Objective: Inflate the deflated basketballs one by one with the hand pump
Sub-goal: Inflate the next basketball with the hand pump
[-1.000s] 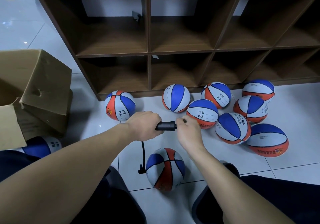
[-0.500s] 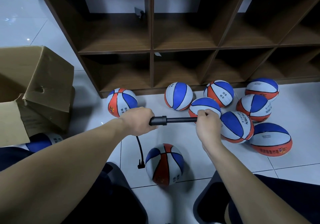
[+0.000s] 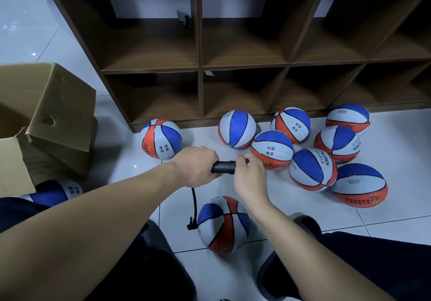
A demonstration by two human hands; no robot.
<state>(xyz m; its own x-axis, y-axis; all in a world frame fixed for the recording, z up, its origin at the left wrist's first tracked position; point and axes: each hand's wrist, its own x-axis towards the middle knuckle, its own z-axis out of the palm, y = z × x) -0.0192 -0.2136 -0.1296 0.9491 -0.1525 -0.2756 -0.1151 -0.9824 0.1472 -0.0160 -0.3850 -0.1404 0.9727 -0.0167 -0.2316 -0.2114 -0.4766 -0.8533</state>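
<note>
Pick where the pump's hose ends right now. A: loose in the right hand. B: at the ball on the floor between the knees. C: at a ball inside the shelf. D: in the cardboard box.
B: the hose drops from the pump to the left side of the ball.

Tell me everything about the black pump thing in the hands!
The pump is a black tube, plastic by its look, held level above the floor. The left hand grips its body; the right hand grips the handle end, pushed close in. A thin black hose hangs down to the ball on the floor.
</note>
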